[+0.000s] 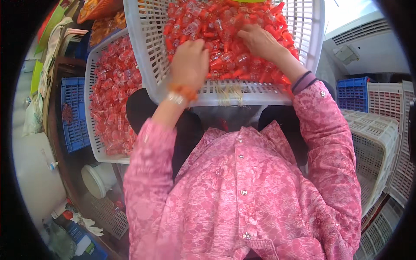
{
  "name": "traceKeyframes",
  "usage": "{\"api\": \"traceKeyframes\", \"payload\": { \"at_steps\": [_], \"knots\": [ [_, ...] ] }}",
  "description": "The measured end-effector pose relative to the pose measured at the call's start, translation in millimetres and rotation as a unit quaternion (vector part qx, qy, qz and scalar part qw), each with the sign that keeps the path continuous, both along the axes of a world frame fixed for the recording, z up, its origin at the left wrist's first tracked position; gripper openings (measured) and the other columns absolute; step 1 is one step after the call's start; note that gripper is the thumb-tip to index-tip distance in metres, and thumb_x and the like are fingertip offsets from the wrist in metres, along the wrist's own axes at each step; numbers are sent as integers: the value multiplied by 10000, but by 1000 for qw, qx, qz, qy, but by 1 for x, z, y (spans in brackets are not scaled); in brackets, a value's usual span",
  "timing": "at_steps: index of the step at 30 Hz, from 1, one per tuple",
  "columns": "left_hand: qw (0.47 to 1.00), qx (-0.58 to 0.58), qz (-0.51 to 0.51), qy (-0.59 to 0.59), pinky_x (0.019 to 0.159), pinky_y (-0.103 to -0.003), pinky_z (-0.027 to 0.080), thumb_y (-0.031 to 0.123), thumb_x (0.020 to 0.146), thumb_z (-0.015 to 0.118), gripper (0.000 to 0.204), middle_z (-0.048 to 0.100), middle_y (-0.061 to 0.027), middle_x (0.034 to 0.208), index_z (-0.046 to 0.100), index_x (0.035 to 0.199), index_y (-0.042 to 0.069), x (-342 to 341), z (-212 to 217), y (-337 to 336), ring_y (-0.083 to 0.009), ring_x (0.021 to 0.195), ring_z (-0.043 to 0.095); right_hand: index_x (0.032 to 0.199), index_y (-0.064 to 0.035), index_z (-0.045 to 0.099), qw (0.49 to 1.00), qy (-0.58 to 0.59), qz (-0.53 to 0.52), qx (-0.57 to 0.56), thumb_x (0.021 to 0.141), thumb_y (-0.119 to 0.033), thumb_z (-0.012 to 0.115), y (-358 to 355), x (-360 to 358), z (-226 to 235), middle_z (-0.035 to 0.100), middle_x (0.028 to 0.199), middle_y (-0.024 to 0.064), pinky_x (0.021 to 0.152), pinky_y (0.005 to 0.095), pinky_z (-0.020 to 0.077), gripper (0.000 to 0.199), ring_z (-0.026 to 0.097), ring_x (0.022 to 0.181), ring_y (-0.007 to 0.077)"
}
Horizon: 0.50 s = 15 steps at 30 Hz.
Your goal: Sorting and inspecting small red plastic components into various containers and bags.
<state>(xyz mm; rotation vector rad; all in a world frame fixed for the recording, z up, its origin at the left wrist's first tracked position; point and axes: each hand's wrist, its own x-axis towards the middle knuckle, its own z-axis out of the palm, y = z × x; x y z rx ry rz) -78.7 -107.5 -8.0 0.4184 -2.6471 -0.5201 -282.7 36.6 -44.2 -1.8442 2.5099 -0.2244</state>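
Observation:
A white slatted plastic basket (pixel 147 65) sits on my lap, filled with several small clear bottles with red-orange caps (pixel 216 26). My left hand (pixel 189 63), with an orange bracelet at the wrist, rests fingers-down in the pile near the basket's front left. My right hand (pixel 259 41) reaches into the pile further back and to the right, fingers curled among the bottles. What either hand grips under its fingers is hidden. Both arms wear pink patterned sleeves.
A second white basket (pixel 90 82) of the same red-capped bottles stands to my left. Blue crates (pixel 73 112) lie beside it and at right (pixel 353 93). Stacked white baskets (pixel 377 143) stand at right. A white lidded tub (pixel 96 180) sits on the floor lower left.

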Motion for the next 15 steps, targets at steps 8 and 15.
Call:
{"api": "traceKeyframes", "payload": {
  "at_steps": [8, 15],
  "knots": [
    [981, -81, 25, -174, 768, -441, 503, 120, 794, 585, 231, 615, -161, 928, 567, 1017, 60, -69, -61, -11, -363, 874, 595, 1054, -81, 595, 998, -13, -64, 5, 749, -90, 611, 22, 26, 18, 560, 1046, 166, 768, 458, 498, 305, 617, 907, 340],
    [909, 409, 81, -4, 712, -416, 539, 164, 818, 586, 214, 612, -138, 946, 540, 983, 36, -11, -37, -11, -339, 828, 644, 1149, -111, 571, 998, 45, -40, -11, 771, -60, 562, 12, 12, -1, 550, 1131, 147, 754, 422, 500, 381, 607, 920, 335]
  ]
}}
